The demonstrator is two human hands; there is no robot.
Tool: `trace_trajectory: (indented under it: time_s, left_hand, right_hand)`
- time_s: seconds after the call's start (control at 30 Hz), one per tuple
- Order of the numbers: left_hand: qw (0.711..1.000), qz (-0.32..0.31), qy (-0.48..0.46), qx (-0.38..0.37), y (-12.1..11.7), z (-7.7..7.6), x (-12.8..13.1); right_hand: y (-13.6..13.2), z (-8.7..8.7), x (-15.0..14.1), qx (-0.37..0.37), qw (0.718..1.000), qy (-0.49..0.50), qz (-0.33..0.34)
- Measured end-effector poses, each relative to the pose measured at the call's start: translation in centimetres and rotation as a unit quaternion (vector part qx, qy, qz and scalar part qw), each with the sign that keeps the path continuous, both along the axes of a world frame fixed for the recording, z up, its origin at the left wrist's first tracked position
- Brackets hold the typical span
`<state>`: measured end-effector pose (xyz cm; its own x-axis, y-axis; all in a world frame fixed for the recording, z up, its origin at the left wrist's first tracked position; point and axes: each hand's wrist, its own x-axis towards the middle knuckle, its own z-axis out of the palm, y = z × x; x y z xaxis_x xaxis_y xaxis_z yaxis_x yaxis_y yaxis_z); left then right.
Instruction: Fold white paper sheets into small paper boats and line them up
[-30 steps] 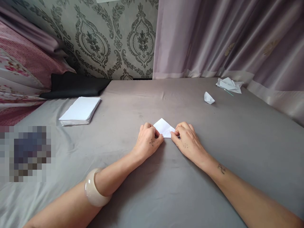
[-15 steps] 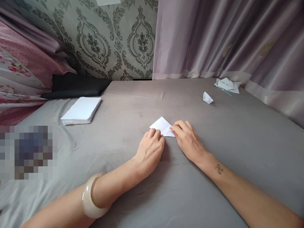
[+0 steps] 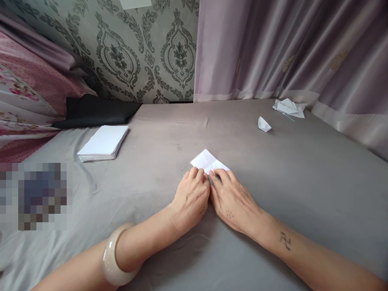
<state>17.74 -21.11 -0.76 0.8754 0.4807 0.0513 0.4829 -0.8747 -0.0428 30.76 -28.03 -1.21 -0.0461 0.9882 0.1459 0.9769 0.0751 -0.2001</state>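
Note:
A small folded sheet of white paper (image 3: pixel 206 159) lies on the grey bed sheet in front of me, with creases showing across it. My left hand (image 3: pixel 194 194) has its fingers curled over the paper's near left edge. Beside it, my right hand (image 3: pixel 232 194) grips the near right edge, fingertips bent onto the paper close to the left hand's knuckles. The thumbs and the paper's near edge are mostly hidden behind the hands.
A stack of white paper (image 3: pixel 104 141) rests to the left, near a folded black cloth (image 3: pixel 100 111). At the far right are a small folded paper boat (image 3: pixel 264 124), more folded white paper (image 3: pixel 290 107) and a thin green stick (image 3: pixel 288 117). Curtains (image 3: pixel 257 48) hang behind.
My right hand has moved left and nearer to me, from the paper's right corner to beside my left hand. The left hand and the paper have barely moved.

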Motion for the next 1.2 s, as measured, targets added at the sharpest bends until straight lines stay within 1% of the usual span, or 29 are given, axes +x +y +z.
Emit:
trace_trajectory:
  time_s: [0.1, 0.17, 0.2, 0.23, 0.27, 0.3, 0.37, 0.47, 0.6, 0.67, 0.77, 0.87, 0.93, 0.97, 1.03, 1.1, 1.13, 1.17, 1.2]
  left_hand:
    - [0.996, 0.03, -0.067, -0.044, 0.9, -0.5, -0.3]
    - [0.983, 0.065, -0.14, -0.099, 2.1, -1.0, -0.5]
    - [0.969, 0.099, -0.187, -0.124, 2.8, -1.3, -0.6]
    - [0.953, 0.135, -0.235, -0.132, 3.5, -1.5, -0.6]
    - [0.937, 0.167, -0.273, -0.136, 4.2, -1.7, -0.6]
    - [0.923, 0.195, -0.293, -0.155, 4.8, -1.8, -0.6]
    - [0.901, 0.223, -0.303, -0.216, 5.5, -1.6, -0.6]
    - [0.882, 0.231, -0.288, -0.292, 5.7, -0.9, -0.4]
    - [0.878, 0.236, -0.263, -0.322, 4.8, -0.3, -0.5]
    - [0.87, 0.244, -0.256, -0.343, 4.1, -0.1, -0.6]
    - [0.85, 0.266, -0.243, -0.383, 2.9, 0.4, -0.7]
    - [0.821, 0.283, -0.248, -0.429, 1.8, 1.1, -0.5]
    - [0.804, 0.279, -0.265, -0.454, 1.2, 1.3, -0.3]
    - [0.799, 0.274, -0.274, -0.46, 1.0, 1.4, -0.1]
    - [0.798, 0.266, -0.282, -0.462, 0.7, 1.1, 0.1]
    - [0.803, 0.261, -0.283, -0.454, 0.5, 0.6, 0.3]
    - [0.813, 0.253, -0.282, -0.442, 0.4, 0.3, 0.4]
    - [0.828, 0.238, -0.281, -0.423, 0.4, -0.1, 0.3]
    - [0.849, 0.215, -0.278, -0.395, 0.4, -0.4, 0.2]
  right_hand:
    - [0.0, 0.0, -0.1, -0.005, 0.999, -0.02, -0.026]
    - [-0.1, 0.1, -0.2, -0.009, 0.999, -0.03, -0.034]
    - [-0.1, 0.1, -0.3, -0.01, 0.999, -0.034, -0.036]
    - [-0.1, 0.1, -0.3, -0.011, 0.999, -0.036, -0.037]
    - [0.0, 0.1, -0.3, -0.011, 0.999, -0.036, -0.036]
    - [0.0, 0.0, -0.2, -0.011, 0.999, -0.034, -0.034]
    - [0.2, -0.1, 0.0, -0.008, 0.999, -0.023, -0.027]
    - [0.6, -0.4, 0.7, 0.003, 1.0, 0.009, -0.005]
    - [1.4, -0.7, 1.8, 0.002, 0.998, 0.05, 0.03]
    - [1.7, -0.7, 2.3, 0.007, 0.997, 0.066, 0.04]
    - [2.1, -0.8, 2.8, 0.026, 0.995, 0.086, 0.038]
    - [2.4, -1.1, 3.3, 0.05, 0.993, 0.101, 0.034]
    - [2.7, -1.4, 3.7, 0.069, 0.99, 0.117, 0.038]
    - [2.8, -1.6, 3.9, 0.078, 0.988, 0.128, 0.042]
    - [3.2, -2.0, 4.2, 0.095, 0.983, 0.151, 0.05]
    - [3.4, -2.3, 4.5, 0.109, 0.977, 0.172, 0.055]
    - [3.5, -2.3, 4.6, 0.112, 0.975, 0.18, 0.058]
    - [3.6, -2.4, 4.7, 0.111, 0.975, 0.184, 0.064]
    - [3.6, -2.4, 4.8, 0.106, 0.975, 0.183, 0.071]
